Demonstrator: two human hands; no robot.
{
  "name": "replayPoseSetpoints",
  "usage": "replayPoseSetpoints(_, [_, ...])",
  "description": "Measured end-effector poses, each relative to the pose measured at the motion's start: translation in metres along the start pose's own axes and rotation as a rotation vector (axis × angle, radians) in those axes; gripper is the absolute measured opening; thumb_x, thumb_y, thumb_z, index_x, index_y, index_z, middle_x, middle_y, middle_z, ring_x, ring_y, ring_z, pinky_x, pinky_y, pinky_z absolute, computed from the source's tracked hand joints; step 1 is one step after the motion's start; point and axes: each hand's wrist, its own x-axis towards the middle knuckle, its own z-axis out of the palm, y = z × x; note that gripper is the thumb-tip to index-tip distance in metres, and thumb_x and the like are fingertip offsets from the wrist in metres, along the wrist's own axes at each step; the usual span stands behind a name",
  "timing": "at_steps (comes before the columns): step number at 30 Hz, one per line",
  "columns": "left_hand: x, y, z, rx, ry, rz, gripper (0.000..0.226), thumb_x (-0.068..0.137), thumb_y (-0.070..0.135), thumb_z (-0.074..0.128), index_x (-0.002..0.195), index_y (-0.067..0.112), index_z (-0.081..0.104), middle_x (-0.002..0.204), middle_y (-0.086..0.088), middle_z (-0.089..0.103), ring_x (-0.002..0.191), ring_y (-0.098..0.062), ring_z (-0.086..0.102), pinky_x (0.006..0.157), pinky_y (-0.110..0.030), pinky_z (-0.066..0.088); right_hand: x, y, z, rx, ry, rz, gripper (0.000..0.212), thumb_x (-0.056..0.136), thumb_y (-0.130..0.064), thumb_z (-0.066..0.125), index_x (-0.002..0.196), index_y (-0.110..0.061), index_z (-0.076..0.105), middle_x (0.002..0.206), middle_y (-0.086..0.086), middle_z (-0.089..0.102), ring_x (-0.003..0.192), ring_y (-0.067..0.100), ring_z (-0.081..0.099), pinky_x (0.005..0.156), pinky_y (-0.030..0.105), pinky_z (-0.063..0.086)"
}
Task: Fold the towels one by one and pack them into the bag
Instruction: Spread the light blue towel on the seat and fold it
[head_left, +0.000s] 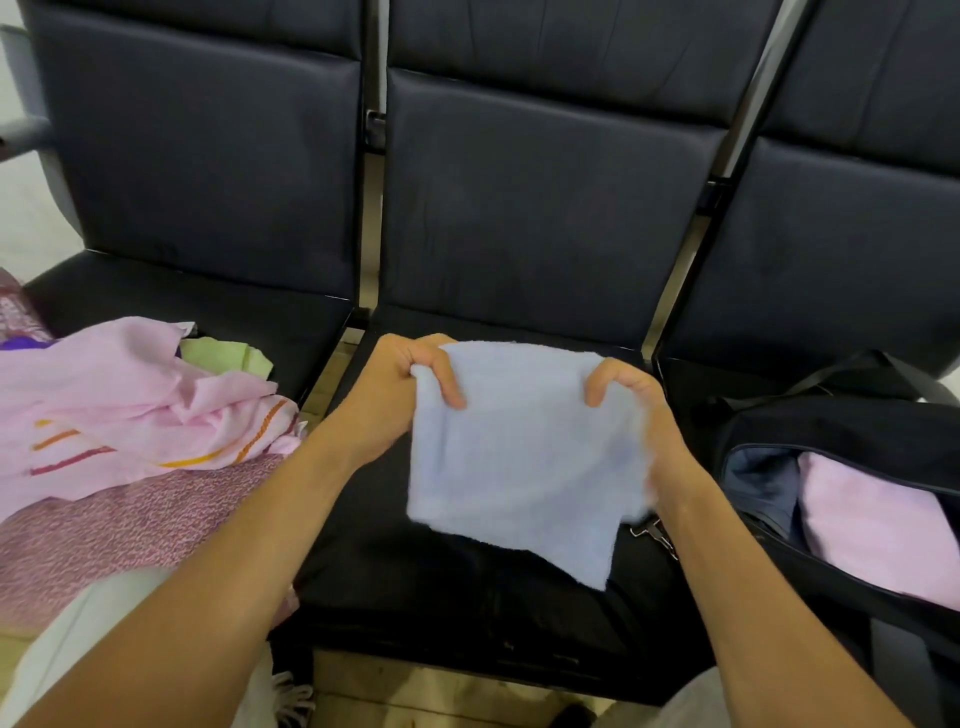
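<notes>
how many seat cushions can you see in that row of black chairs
3. The left seat lies under the pile of cloths, the middle seat sits below the held blue towel, and the right seat carries the bag. More may lie outside the frame.

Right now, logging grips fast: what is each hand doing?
Left hand: closed, pinching the blue towel at its top left corner.
Right hand: closed, gripping the towel's right edge.
</notes>
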Motion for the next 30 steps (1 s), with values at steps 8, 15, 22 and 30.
replayPoseSetpoints(8, [0.0, 0.004, 0.0, 0.076, 0.098, 0.051, 0.026, 0.091, -0.001, 0.059, 0.107, 0.016, 0.068, 0.109, 0.002, 0.068, 0.101, -0.019, 0.067, 0.072, -0.029, 0.059, 0.002, 0.002, -0.005, -0.049, 0.082, -0.029, 0.03, 0.099, -0.008, 0.053, 0.118, -0.026, 0.067, 0.107, -0.007, 0.073, 0.096, 0.019, 0.071, 0.071, 0.03, 0.059])
replayPoseSetpoints(15, [0.0, 0.003, -0.005, 0.179, 0.209, 0.038, 0.024, 0.093, 0.009, 0.061, 0.108, 0.026, 0.069, 0.099, 0.013, 0.073, 0.095, -0.008, 0.069, 0.07, -0.019, 0.056, -0.001, 0.003, -0.006, -0.105, 0.088, -0.025, 0.032, 0.102, -0.004, 0.044, 0.089, -0.015, 0.071, 0.08, -0.001, 0.071, 0.072, 0.017, 0.067, 0.058, 0.027, 0.056])
replayPoseSetpoints(22, [0.0, 0.006, -0.007, 0.338, 0.197, 0.014, 0.027, 0.092, 0.011, 0.063, 0.096, 0.038, 0.067, 0.084, 0.023, 0.07, 0.086, 0.0, 0.067, 0.067, -0.013, 0.054, 0.003, 0.005, -0.005, -0.118, 0.061, -0.086, 0.027, 0.094, 0.003, 0.057, 0.099, -0.016, 0.074, 0.097, 0.002, 0.076, 0.091, 0.023, 0.072, 0.073, 0.037, 0.062])
replayPoseSetpoints(30, [0.0, 0.012, -0.019, 0.435, 0.163, 0.16, 0.029, 0.092, 0.002, 0.061, 0.102, 0.028, 0.069, 0.087, 0.032, 0.069, 0.092, 0.004, 0.066, 0.072, -0.009, 0.051, 0.007, 0.008, -0.005, -0.112, 0.12, -0.2, 0.025, 0.084, 0.006, 0.067, 0.094, -0.016, 0.076, 0.095, -0.001, 0.077, 0.095, 0.019, 0.073, 0.078, 0.028, 0.06])
